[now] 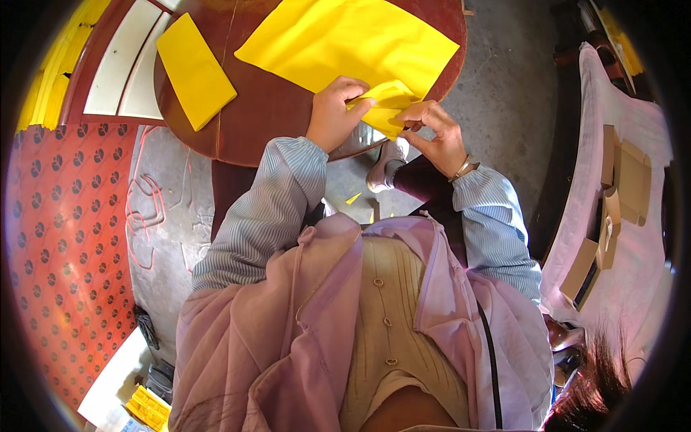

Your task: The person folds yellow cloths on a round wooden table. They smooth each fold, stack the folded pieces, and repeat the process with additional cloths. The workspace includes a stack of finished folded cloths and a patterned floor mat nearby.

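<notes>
Above the near edge of a round brown table, both hands pinch a small folded yellow piece, which could be paper or cloth. My left hand grips its left side between thumb and fingers. At the lower right corner, my right hand has thumb and forefinger closed on it. Just beyond lies a large flat yellow sheet, lightly creased. To the left on the tabletop rests a neat yellow rectangle, apparently folded or stacked.
Right of me stands a table under a pale pink cloth, with open cardboard boxes on it. A red patterned panel fills the left side. A pinkish cord and a yellow scrap lie on the grey floor.
</notes>
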